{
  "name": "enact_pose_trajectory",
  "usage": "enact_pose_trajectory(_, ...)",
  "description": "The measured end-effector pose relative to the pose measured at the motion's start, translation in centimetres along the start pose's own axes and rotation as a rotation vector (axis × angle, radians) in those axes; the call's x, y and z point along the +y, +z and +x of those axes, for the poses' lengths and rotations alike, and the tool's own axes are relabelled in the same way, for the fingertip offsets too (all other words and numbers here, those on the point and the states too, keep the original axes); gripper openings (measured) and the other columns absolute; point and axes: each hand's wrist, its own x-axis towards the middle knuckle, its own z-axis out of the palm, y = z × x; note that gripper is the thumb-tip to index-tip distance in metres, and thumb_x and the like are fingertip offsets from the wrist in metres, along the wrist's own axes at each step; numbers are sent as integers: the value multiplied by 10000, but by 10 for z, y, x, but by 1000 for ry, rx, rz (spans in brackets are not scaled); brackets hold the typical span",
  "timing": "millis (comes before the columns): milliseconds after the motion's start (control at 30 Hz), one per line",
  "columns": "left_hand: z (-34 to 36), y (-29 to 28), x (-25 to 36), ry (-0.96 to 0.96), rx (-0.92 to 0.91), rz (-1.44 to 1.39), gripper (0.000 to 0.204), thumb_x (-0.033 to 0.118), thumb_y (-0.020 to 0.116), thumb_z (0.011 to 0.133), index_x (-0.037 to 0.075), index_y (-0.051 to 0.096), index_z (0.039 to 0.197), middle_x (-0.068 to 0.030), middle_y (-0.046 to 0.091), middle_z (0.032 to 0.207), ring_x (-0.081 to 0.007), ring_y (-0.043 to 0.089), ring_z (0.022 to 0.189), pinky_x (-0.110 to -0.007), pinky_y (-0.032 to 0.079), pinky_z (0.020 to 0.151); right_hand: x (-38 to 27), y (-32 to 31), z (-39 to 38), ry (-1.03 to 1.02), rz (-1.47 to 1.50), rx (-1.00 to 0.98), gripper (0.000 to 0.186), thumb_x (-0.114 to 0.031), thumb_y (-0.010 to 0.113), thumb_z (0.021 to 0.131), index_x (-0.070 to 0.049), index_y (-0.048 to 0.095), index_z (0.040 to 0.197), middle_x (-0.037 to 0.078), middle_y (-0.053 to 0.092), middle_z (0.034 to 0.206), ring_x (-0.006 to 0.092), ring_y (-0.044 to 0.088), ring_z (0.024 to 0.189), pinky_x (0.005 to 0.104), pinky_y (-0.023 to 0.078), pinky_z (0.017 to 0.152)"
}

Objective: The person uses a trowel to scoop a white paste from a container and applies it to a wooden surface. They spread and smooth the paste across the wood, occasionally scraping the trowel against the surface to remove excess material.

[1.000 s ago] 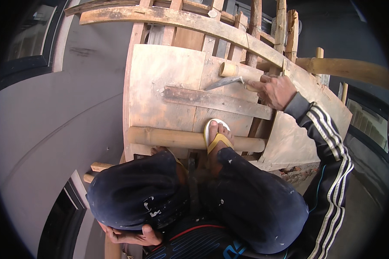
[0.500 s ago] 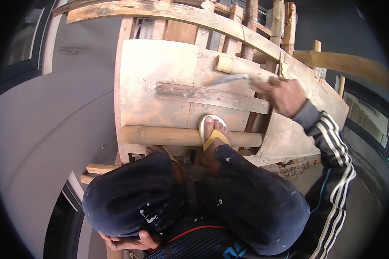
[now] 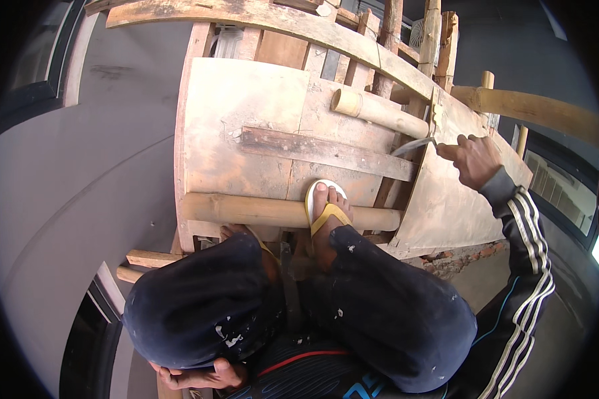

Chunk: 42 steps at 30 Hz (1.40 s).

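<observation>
My right hand (image 3: 474, 159) is stretched out to the right, shut on the handle of a small metal trowel (image 3: 414, 144). The blade points left and lies at the right edge of a dusty wooden board platform (image 3: 246, 113), beside a short bamboo piece (image 3: 378, 112). My left hand (image 3: 194, 376) rests against my left knee at the lower edge, fingers curled and partly hidden. My right foot in a yellow and white sandal (image 3: 325, 207) stands on a bamboo pole (image 3: 246, 210). A flat wooden plank (image 3: 326, 153) lies across the platform.
A long curved plank (image 3: 273, 18) and upright wooden posts (image 3: 432, 40) frame the far side. A thick bamboo pole (image 3: 532, 108) runs off to the right. A grey wall (image 3: 80, 173) drops away at left, with brick rubble (image 3: 459, 256) below the platform.
My right hand has carried the trowel rightward, from over the plank to the platform's right edge. The left hand stays at my knee.
</observation>
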Motion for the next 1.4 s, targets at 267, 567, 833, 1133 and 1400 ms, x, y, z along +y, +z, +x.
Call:
enact_pose_trajectory(267, 2, -3, -6, 82, 5, -26, 956, 567, 659, 772, -35, 247, 1390, -225, 345, 1352, -327, 408, 1245, -464, 310, 1048, -52, -12, 59, -161, 182, 293, 519, -118, 540, 822, -240, 545, 1327, 131, 625, 723, 258, 615, 534, 416, 498, 514)
enact_pose_trajectory(567, -2, -6, -8, 37, 53, 11, 951, 577, 655, 776, -44, 256, 1376, -221, 344, 1352, -316, 413, 1223, -453, 319, 1033, 1, 17, 12, -30, 89, 30, 527, -59, 569, 736, -274, 630, 1213, 105, 616, 750, 276, 618, 724, 406, 433, 693)
enact_pose_trajectory(833, 0, 3, 3, 36, 52, -54, 942, 562, 659, 774, -37, 257, 1381, -220, 348, 1346, -320, 409, 1230, -448, 316, 1039, -47, -14, 32, -54, 228, 314, 464, -140, 539, 827, -241, 578, 1278, 142, 630, 790, 289, 620, 551, 413, 479, 501)
enact_pose_trajectory(1133, -1, -1, 2, 6, 27, -33, 946, 551, 666, 768, -27, 249, 1391, -217, 341, 1359, -322, 410, 1236, -451, 317, 1044, -25, 7, 8, 23, 100, -25, 480, -61, 549, 774, -236, 626, 1214, 140, 642, 823, 281, 641, 689, 393, 454, 640)
enact_pose_trajectory(1400, -2, -2, 3, 24, 22, -58, 953, 550, 680, 757, -19, 254, 1391, -224, 319, 1382, -336, 386, 1267, -470, 288, 1072, -37, -25, 12, -1, 252, 119, 443, -117, 565, 812, -245, 611, 1234, 145, 631, 784, 279, 629, 618, 413, 458, 576)
